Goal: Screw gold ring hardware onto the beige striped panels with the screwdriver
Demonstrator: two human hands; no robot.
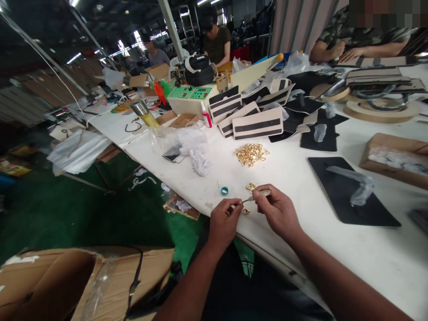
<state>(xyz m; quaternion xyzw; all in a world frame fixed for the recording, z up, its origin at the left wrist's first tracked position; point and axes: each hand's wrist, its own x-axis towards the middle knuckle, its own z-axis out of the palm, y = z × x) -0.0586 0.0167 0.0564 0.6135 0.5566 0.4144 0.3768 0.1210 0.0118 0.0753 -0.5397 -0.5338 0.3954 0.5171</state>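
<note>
My left hand [223,224] pinches a small gold metal fitting [240,203] near the table's front edge. In my right hand [280,213] is a small screwdriver [266,192] with a pale handle, its thin shaft pointing left with the tip at the fitting. Whether the tip sits in the piece is too small to tell. Just below the shaft a gold ring-like fitting [246,211] lies on the table. Beyond my right fingers are several more gold fittings [250,186]. A small teal round container [224,191] stands to the left, and farther back lies a heap of gold pieces [250,154].
Black panels and beige-striped pieces [257,124] pile up at the back. On the right, a black panel [347,191] carries a plastic strip, beside a cardboard box [396,158]. Plastic bags [190,142], a red-and-white bottle [206,117] and a green-panelled machine [190,96] stand leftward. People sit opposite.
</note>
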